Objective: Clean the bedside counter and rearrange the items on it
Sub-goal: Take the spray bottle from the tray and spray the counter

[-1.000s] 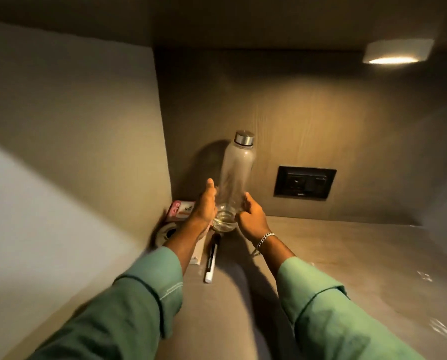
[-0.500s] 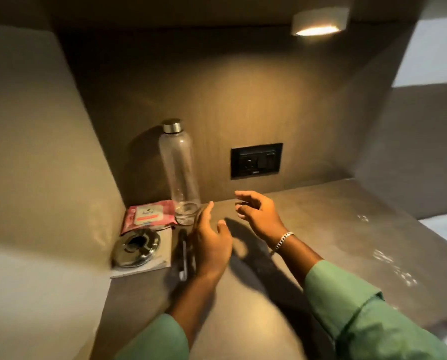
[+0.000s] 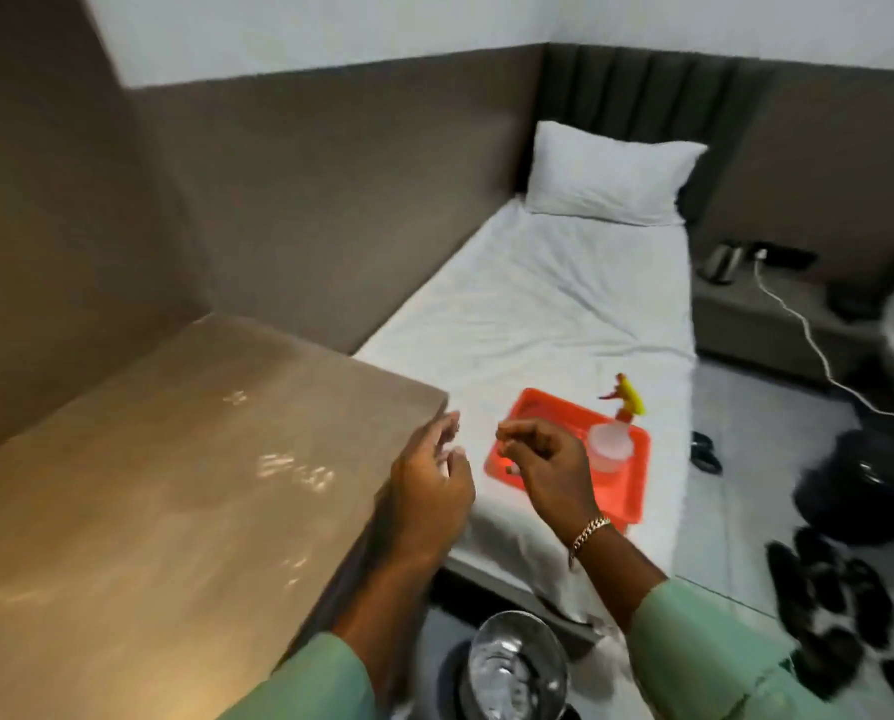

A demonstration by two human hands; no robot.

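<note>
The bedside counter (image 3: 148,485) fills the lower left, its brown top bare in the part I see, with wet streaks on it. My left hand (image 3: 429,480) hovers at the counter's right corner, fingers loosely curled and holding nothing. My right hand (image 3: 548,465) is over the bed, fingers apart, above an orange tray (image 3: 616,491). On the tray stands a clear spray bottle (image 3: 613,441) with a yellow and red trigger. The bottle, wipes and pen from before are out of view.
A white bed (image 3: 528,314) with a pillow (image 3: 611,174) lies to the right of the counter. A metal bin (image 3: 517,667) stands on the floor below my hands. Shoes (image 3: 829,589) and a dark bag (image 3: 871,485) lie on the floor at right. A second counter (image 3: 777,309) with a white cable stands far right.
My view has swung right, from the counter's back corner to the bed. Both hands came away from the water bottle and moved over to the counter's corner and the tray.
</note>
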